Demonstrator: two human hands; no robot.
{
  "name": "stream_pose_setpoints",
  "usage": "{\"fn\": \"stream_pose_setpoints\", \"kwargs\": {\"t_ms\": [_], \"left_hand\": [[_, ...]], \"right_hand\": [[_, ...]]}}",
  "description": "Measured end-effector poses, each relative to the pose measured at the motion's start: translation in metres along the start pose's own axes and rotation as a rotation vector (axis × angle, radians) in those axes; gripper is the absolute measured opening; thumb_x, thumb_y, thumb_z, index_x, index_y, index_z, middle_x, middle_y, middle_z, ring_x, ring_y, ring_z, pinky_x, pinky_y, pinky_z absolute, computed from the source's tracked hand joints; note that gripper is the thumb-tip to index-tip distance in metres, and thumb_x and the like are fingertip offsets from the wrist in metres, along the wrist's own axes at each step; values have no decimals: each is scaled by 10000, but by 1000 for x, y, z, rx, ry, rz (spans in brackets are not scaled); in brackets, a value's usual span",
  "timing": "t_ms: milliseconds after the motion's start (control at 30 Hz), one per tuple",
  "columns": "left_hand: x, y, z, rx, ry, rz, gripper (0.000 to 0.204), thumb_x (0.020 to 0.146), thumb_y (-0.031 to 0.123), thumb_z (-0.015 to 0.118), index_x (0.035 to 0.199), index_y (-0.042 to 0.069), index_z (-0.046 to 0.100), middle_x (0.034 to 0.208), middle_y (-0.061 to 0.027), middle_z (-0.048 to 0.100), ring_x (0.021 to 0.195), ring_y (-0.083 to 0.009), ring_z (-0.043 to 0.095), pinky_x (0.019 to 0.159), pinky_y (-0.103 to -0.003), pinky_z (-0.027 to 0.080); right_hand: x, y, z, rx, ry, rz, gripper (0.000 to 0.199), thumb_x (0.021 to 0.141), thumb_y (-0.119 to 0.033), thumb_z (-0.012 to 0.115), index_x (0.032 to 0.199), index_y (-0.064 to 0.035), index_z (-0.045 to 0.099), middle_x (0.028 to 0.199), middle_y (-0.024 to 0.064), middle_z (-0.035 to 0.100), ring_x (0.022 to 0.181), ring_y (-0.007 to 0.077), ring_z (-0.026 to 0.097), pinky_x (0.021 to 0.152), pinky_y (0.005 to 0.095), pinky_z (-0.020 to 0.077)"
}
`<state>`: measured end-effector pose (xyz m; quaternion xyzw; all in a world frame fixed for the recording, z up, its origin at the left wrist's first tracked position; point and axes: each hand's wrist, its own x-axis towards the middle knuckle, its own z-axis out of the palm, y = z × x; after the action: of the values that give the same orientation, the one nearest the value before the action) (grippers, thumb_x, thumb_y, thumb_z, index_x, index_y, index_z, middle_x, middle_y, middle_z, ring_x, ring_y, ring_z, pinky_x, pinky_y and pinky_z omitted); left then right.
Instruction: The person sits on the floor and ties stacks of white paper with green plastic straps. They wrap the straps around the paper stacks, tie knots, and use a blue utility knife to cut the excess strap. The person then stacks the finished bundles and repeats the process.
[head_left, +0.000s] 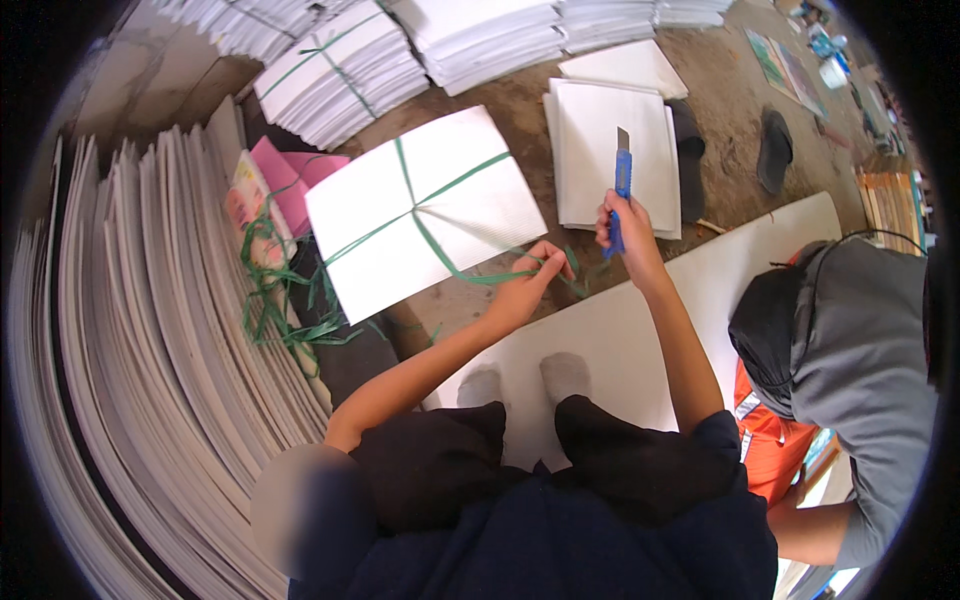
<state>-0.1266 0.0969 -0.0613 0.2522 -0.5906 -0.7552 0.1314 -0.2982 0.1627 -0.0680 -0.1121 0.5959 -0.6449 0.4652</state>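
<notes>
White bundle: rectangular, flat, lying broad face up, set askew, beyond and to the left of the left hand. Green strap crosses its top both ways, meeting near the middle; a loose length runs from the crossing to the left hand, pinched between thumb and fingers. Cutter: blue body, blade out, gripped in the right hand, tip pointing away from the person; clear of strap and bundle.
</notes>
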Motion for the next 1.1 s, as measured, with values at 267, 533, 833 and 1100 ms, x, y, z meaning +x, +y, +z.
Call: {"fn": "stream_pose_setpoints", "kwargs": {"t_ms": [267, 533, 833, 1100], "left_hand": [[-80, 38, -46, 487, -99, -133, 315, 943, 276, 359, 800, 27, 488, 665, -52, 539, 679, -166, 552, 621, -332, 419], [-140, 53, -138, 599, -267, -8, 463, 789, 196, 610, 1187, 3, 471, 1029, -114, 582, 952, -200, 558, 858, -322, 430], [-63, 64, -140, -352, 169, -302, 369, 917, 251, 414, 1138, -39, 473, 1045, -156, 568, 920, -211, 565, 878, -313, 443], [-63, 50, -139, -307, 425, -202, 238, 918, 286, 419, 807, 80, 462, 571, 72, 314, 469, -40, 251, 423, -215, 211]], "right_hand": [[-53, -14, 128, -305, -397, 56, 360, 909, -315, 459, 1051, 16, 441, 988, 164, 596, 811, 205, 604, 741, 306, 499], [-73, -4, 178, 44, -485, 170, 191, 863, -112, 531, 792, -110, 354, 794, 96, 534, 534, 111, 459, 573, 291, 436], [-87, 27, 179, 118, -413, 187, 176, 888, -118, 490, 831, -118, 324, 635, 2, 364, 481, 83, 327, 486, 260, 339], [-60, 32, 145, -320, -435, -13, 102, 909, -135, 447, 968, -59, 414, 936, 77, 486, 801, 175, 569, 702, 313, 495]]}}
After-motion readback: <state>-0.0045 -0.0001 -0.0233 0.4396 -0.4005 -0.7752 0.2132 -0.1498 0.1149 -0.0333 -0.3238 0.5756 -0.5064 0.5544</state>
